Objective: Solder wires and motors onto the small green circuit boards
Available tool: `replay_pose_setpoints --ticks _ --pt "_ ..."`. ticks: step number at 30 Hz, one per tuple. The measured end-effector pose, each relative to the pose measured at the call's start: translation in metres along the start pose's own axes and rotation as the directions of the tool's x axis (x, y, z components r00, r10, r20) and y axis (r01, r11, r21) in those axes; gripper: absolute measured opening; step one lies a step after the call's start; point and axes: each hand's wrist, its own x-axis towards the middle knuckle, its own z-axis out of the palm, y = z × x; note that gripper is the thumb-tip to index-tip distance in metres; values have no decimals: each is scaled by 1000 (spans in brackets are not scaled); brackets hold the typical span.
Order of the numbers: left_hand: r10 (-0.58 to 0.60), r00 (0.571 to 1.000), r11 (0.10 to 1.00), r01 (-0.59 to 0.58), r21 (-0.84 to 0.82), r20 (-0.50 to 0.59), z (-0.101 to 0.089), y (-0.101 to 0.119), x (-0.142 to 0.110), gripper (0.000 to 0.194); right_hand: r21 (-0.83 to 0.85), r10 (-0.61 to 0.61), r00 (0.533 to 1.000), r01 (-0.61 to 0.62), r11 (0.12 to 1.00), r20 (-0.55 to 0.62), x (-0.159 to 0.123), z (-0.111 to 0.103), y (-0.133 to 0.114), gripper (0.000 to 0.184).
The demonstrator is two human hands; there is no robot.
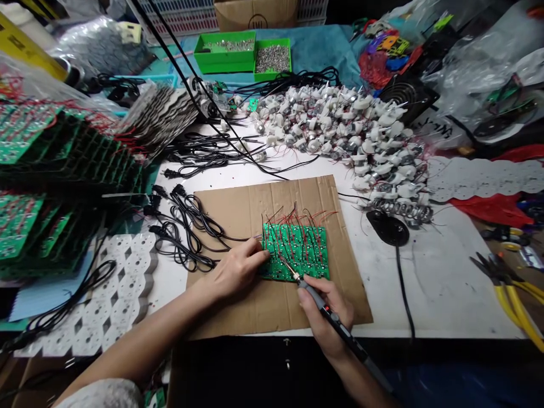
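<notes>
My right hand [327, 309] grips a soldering iron [325, 310] like a pen, its tip resting among the wires on a green circuit board [295, 269]. Thin red and black wires lie across the board and stick out past its far edge. At the board's left side, my left hand [240, 263] pinches with thumb and fingers. A black power cord [204, 218] runs up to these fingers; its end is hidden there. Under the board lies a flat sheet of brown cardboard [263, 314].
Stacked green boards [25, 226] and white scalloped panels [119, 277] stand left. White parts with small motors [323, 122] are heaped at the back. Green trays [225, 59] hold small metal pieces. Yellow-handled cutters [510, 300] lie right, beyond a black oval device [387, 228]. Black cables [182, 68] hang across the view.
</notes>
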Motion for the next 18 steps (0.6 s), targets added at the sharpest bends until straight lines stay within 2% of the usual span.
replay_pose_setpoints --ticks 5,18 --pt "-69 996 996 72 -50 54 0 -1 -1 29 13 1 1000 -1 1000 5 -1 1 0 16" --pt "-24 999 998 26 -57 28 -2 -1 -1 30 -8 3 1000 -3 1000 11 -1 0 -3 16"
